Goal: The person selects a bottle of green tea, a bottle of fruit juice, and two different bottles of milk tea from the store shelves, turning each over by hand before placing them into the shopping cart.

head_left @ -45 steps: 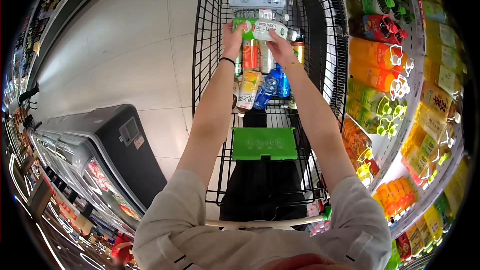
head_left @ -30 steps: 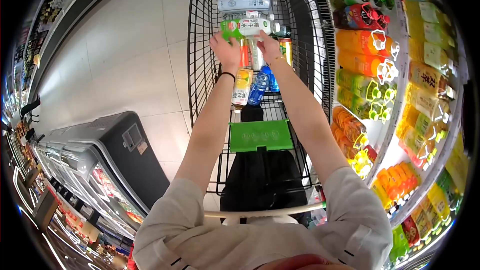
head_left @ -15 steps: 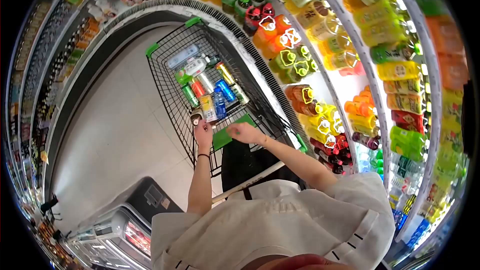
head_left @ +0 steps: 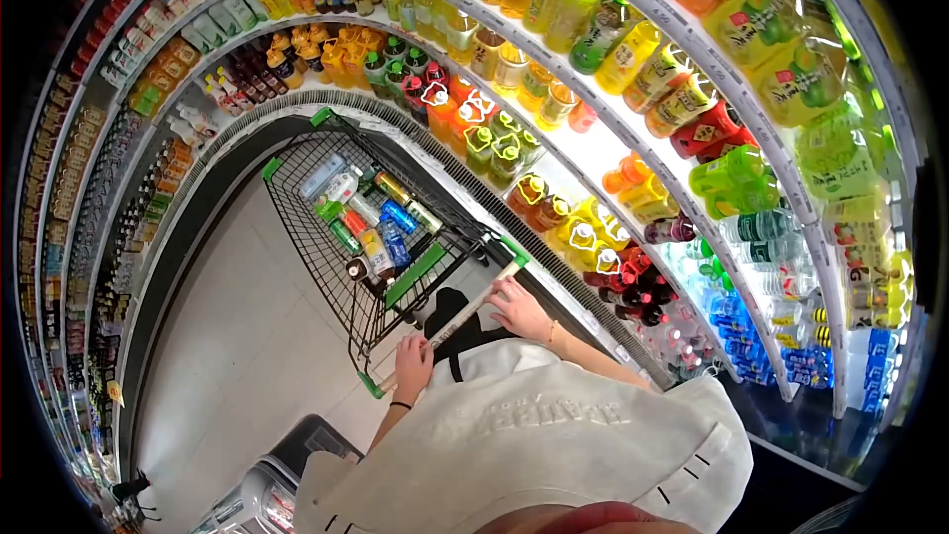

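A shopping cart [head_left: 314,284] with black wire sides and green corners stands ahead of me. My left hand [head_left: 413,366] is closed on the left part of its pale handle [head_left: 458,318]. Further right along the bar rests my right hand [head_left: 521,311], fingers curled over it. Drinks lie in the basket: a blue can [head_left: 399,217], a green can [head_left: 345,237], a gold can [head_left: 391,187], a yellow-and-white pack [head_left: 376,253], a blue-labelled clear bottle [head_left: 396,248] and a dark bottle [head_left: 356,269]. A green flap [head_left: 415,275] is at the basket's near end.
Lit shelves of bottled drinks [head_left: 603,35] curve along the front and right, close to the cart's right side. More shelves [head_left: 148,119] line the left. Pale floor tiles [head_left: 227,336] lie left of the cart. A grey-topped cooler [head_left: 306,445] stands at lower left.
Both hands have moved back from the basket's near end to the handle and now hold it. The view has shifted, showing more upper shelves, with the cart lower and further left.
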Available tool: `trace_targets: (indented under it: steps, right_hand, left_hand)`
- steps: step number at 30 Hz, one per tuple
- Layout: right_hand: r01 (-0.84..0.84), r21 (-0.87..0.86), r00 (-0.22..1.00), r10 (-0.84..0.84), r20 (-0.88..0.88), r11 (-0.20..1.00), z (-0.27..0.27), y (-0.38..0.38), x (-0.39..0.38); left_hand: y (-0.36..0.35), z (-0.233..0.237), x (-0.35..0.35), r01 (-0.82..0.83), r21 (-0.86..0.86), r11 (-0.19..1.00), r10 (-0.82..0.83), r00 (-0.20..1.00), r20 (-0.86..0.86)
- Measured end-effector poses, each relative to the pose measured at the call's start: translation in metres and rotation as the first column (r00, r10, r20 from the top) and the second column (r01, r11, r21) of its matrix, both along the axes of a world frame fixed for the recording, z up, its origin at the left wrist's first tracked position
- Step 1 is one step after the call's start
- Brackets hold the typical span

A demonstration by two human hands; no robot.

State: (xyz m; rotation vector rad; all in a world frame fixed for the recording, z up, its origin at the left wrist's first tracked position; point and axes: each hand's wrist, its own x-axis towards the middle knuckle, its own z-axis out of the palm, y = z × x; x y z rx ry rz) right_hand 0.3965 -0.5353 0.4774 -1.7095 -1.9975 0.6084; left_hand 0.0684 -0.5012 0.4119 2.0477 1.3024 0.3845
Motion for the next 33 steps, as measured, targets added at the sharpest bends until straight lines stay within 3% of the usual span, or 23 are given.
trace_targets:
  steps: [2,4,6,7,11,14,16,29,33]
  right_hand:
    - [0.022,-0.046,1.000,-0.023,-0.018,0.999,-0.004,0.000,-0.001]
    - [0.019,0.047,0.995,-0.023,0.094,0.999,-0.014,0.002,0.000]
    - [0.012,0.058,0.973,-0.025,0.228,0.998,-0.027,0.009,0.001]
    - [0.021,0.073,0.975,-0.037,0.219,0.997,-0.040,0.014,0.000]
    - [0.019,0.056,0.971,-0.032,0.237,0.998,-0.075,0.027,-0.001]
    - [0.026,0.100,0.959,-0.053,0.279,0.995,-0.074,0.029,-0.003]
    - [0.036,0.049,0.963,-0.048,0.266,0.998,-0.075,0.032,-0.003]
    - [0.094,0.033,0.954,-0.099,0.284,0.995,-0.074,0.060,-0.011]
    - [0.106,0.071,0.955,-0.121,0.269,0.992,-0.078,0.068,-0.011]
  left_hand:
    - [-0.009,-0.001,-0.001,-0.012,-0.044,0.999,0.010,0.999,-0.036]
    - [-0.009,0.011,-0.003,-0.027,-0.094,0.995,0.019,0.997,-0.080]
    - [0.003,0.023,-0.004,0.104,-0.233,0.967,-0.154,0.966,-0.208]
    - [0.010,0.025,-0.006,0.163,-0.213,0.963,-0.205,0.959,-0.195]
    - [0.035,0.001,-0.018,0.197,-0.354,0.914,-0.326,0.876,-0.356]
    - [0.036,-0.005,-0.017,0.137,-0.403,0.905,-0.278,0.906,-0.318]
    - [0.041,-0.007,-0.014,0.075,-0.439,0.895,-0.260,0.888,-0.380]
    - [0.066,-0.019,-0.021,0.047,-0.423,0.905,-0.223,0.898,-0.378]
    - [0.077,-0.023,-0.021,0.028,-0.493,0.870,-0.245,0.891,-0.383]
